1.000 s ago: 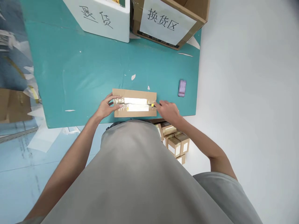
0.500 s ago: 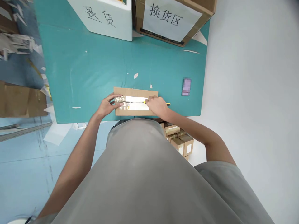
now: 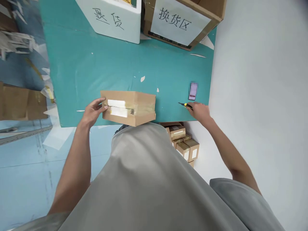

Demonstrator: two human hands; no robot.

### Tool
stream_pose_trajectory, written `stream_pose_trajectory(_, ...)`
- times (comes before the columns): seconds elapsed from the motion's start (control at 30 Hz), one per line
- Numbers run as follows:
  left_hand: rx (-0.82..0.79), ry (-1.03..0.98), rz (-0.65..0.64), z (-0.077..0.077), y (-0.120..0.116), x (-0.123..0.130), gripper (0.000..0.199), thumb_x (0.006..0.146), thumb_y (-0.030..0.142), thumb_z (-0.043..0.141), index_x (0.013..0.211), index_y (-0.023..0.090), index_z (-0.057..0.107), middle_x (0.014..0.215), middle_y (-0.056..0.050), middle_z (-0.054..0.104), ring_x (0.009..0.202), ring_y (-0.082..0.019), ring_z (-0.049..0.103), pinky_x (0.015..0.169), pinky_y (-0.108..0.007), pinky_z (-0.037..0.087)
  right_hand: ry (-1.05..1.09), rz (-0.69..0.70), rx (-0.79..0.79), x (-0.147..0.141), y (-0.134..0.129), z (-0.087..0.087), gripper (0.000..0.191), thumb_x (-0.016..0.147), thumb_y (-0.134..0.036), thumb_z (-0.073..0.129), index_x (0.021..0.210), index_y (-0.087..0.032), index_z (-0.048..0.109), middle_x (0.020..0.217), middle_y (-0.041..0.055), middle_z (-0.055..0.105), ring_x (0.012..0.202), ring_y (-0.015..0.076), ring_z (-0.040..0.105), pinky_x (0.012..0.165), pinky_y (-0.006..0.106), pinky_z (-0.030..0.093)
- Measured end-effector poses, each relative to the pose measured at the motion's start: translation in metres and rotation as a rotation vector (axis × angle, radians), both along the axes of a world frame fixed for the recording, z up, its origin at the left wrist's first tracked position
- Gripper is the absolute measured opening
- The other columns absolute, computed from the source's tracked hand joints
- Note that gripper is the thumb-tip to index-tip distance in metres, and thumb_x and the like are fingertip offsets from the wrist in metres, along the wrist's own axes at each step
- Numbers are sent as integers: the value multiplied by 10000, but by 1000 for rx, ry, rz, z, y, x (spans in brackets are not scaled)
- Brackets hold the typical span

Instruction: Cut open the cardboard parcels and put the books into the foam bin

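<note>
A cardboard box (image 3: 145, 109) with clear tape and a white label sits tilted near the front edge of the green table (image 3: 113, 70). A slit runs through its label and tape. My left hand (image 3: 92, 111) grips the box's left end, with fingers on top and thumb on the near side. Off to the right, my right hand (image 3: 199, 112) is closed around a yellow and black utility knife (image 3: 187, 105). The knife's blade points left, away from the box. Just beyond that hand lies a phone (image 3: 192, 91) with a blurred screen.
At the back of the table stand a white foam bin (image 3: 117, 24) and an open carton (image 3: 180, 24), both with handwritten characters. Small boxes (image 3: 185, 147) are stacked below the front edge. A larger carton (image 3: 20, 102) and paper scraps lie at left. A white wall (image 3: 260, 80) borders the right.
The box has been tilted and moved left, its right end now showing. My right hand has left the box and moved right with the knife.
</note>
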State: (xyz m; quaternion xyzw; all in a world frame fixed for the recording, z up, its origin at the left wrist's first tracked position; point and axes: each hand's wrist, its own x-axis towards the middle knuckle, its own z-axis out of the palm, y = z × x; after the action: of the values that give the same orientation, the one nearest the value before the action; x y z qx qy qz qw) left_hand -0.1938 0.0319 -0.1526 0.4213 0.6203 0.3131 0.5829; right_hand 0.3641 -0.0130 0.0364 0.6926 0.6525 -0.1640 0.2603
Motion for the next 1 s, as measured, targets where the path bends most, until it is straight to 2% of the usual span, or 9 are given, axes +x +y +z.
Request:
stream_pose_trajectory(0.1, -14, 28, 45, -11, -2, -30, 641, 704, 443, 903, 1278, 237, 707, 1514, -103, 657, 1341, -327, 647, 1208, -594, 486, 357, -285, 83, -29, -3, -30, 450, 969, -584, 680, 1138, -179, 778, 923, 93, 776, 790, 228, 680, 689, 297, 462)
stream_pose_trajectory(0.2, -16, 9, 77, -22, -5, -40, 635, 701, 416, 896, 1271, 213, 705, 1488, -141, 674, 1343, -325, 654, 1213, -573, 479, 809, -618, 71, -90, -5, -65, 545, 826, -677, 749, 990, -157, 772, 732, 16, 691, 670, 171, 614, 653, 273, 489)
stream_pose_trajectory(0.27, -11, -11, 80, -29, -7, -41, 651, 681, 414, 890, 1266, 201, 702, 1449, -157, 695, 1325, -322, 665, 1211, -548, 479, 997, -744, 46, -134, -8, -79, 585, 767, -699, 771, 984, -156, 773, 663, -22, 634, 611, 148, 576, 628, 268, 493)
stream_pose_trajectory(0.43, 14, 65, -11, -42, -8, -29, 630, 697, 431, 812, 1269, 202, 678, 1412, -148, 695, 1330, -304, 640, 1181, -510, 482, 1114, -823, 88, -203, -15, -75, 571, 702, -671, 836, 941, -156, 776, 627, -38, 600, 586, 141, 555, 580, 267, 470)
stream_pose_trajectory(0.6, 31, 161, -235, -44, 4, 6, 601, 677, 414, 804, 1228, 198, 696, 1385, -169, 674, 1331, -348, 597, 1057, -510, 553, 984, -847, 222, -196, -15, -54, 567, 709, -641, 841, 982, -147, 793, 650, -32, 614, 585, 139, 535, 580, 274, 482)
stream_pose_trajectory(0.7, 95, 142, -318, -25, 16, 22, 610, 681, 404, 824, 1247, 211, 705, 1462, -171, 632, 1388, -365, 561, 1112, -532, 519, 920, -823, 280, -185, -14, -46, 577, 742, -624, 822, 1057, -141, 798, 711, -14, 660, 598, 136, 528, 592, 273, 489)
stream_pose_trajectory(0.83, 235, -2, -262, 32, 36, 26, 572, 851, 449, 720, 1388, 270, 635, 1564, -119, 583, 1466, -324, 533, 1151, -519, 500, 752, -712, 327, -189, -16, -37, 532, 842, -618, 758, 1066, -137, 785, 723, 7, 667, 660, 164, 563, 654, 279, 499)
stream_pose_trajectory(0.93, 295, -55, -352, 73, 48, 26, 532, 873, 485, 756, 1346, 256, 674, 1437, -97, 682, 1385, -313, 608, 1163, -509, 493, 501, -593, 414, -206, -23, -23, 493, 932, -622, 671, 1011, -144, 765, 784, 59, 709, 749, 215, 625, 745, 312, 521)
stream_pose_trajectory(1.0, 310, -46, -404, 87, 52, 28, 465, 850, 476, 799, 1240, 233, 728, 1297, -83, 741, 1255, -294, 681, 1140, -493, 512, 391, -527, 475, -224, -30, -9, 501, 1015, -593, 560, 1124, -141, 747, 939, 121, 765, 877, 264, 681, 827, 343, 538)
